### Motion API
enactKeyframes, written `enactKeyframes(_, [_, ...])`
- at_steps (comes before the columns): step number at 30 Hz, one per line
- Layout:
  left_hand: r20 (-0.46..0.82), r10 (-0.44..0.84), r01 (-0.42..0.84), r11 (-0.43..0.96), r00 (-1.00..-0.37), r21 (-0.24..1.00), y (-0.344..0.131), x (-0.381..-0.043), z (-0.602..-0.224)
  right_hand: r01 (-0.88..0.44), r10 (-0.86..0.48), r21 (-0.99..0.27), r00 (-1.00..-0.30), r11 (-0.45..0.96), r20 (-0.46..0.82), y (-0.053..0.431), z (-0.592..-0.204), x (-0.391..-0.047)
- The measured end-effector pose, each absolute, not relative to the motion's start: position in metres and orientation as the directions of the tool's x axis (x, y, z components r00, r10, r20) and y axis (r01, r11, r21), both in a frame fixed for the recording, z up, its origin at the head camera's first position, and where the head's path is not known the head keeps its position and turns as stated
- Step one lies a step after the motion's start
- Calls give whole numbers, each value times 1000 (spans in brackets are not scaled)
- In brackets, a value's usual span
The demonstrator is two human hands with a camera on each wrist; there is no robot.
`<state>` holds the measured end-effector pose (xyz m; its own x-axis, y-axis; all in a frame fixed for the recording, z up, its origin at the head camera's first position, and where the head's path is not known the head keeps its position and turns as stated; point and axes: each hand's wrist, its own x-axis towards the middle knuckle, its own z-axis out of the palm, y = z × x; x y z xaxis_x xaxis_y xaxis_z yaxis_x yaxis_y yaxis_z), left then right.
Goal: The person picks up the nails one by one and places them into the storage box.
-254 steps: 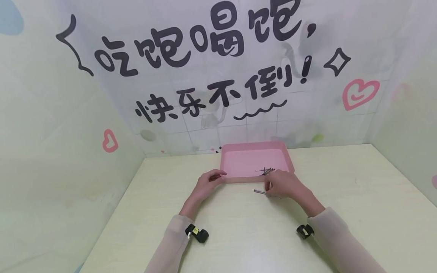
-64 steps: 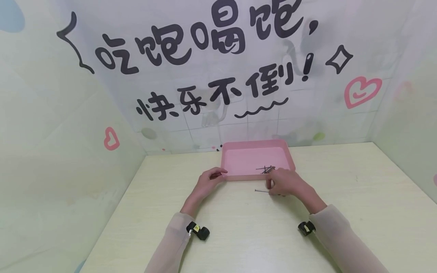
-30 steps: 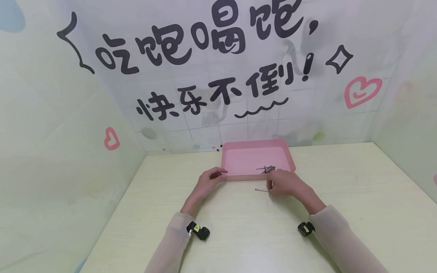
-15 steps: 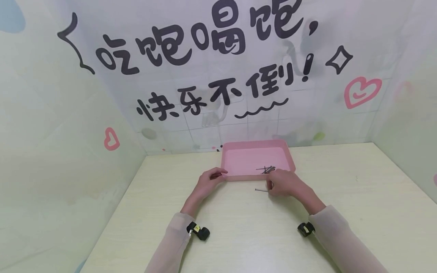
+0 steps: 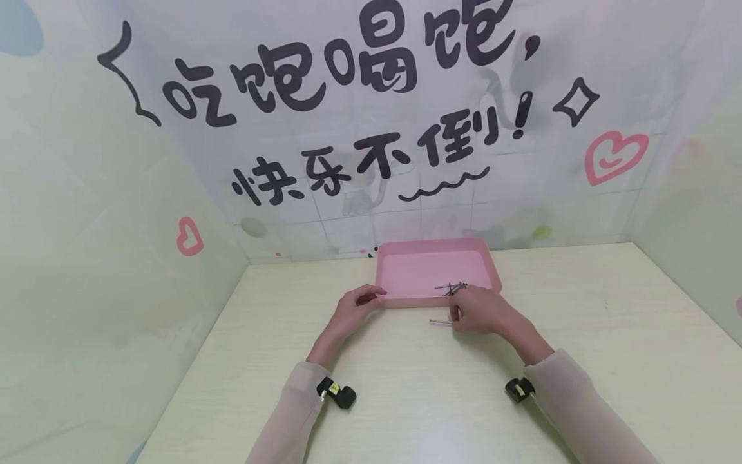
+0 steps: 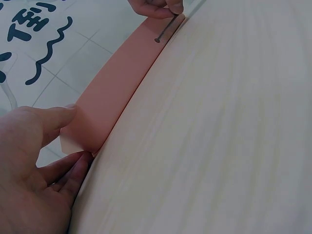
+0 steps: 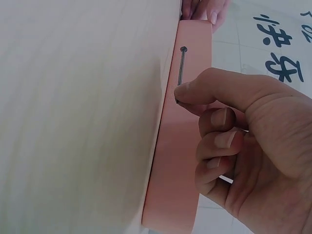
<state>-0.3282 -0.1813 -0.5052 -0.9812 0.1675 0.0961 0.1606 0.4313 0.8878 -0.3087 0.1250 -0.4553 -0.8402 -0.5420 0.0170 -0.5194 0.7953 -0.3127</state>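
Note:
In the head view my right hand (image 5: 478, 310) hovers just in front of the pink tray (image 5: 437, 302). Its thumb and forefinger pinch one end of a thin metal nail (image 7: 182, 68), and the headed end points left. The other fingers curl toward the palm in the right wrist view. At the tray's front left corner, my left hand (image 6: 36, 165) holds the tray, thumb and fingers on either side of the corner. Several dark nails (image 5: 454, 288) lie in a loose heap inside the tray near its front wall, partly hidden by my right hand.
The tray stands on a pale wooden table (image 5: 417, 399), close to the back wall sheet (image 5: 324, 238) with printed characters. Sheets also hang at left and right. A small black camera (image 5: 337, 393) sits on the left wrist, another camera (image 5: 518, 389) on the right.
My right hand has shifted slightly left with the nail over the last half second. At the oldest frame, a thicker metal piece or bunch stuck out from its fingers. My left hand stays at the corner.

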Motion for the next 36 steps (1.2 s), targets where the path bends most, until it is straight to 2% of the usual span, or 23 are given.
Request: enactKeyframes(36, [101,159,162,441,-982,883,-180,-326,-504,-538,-541,-340,-836,771,94,124,-441,-303])
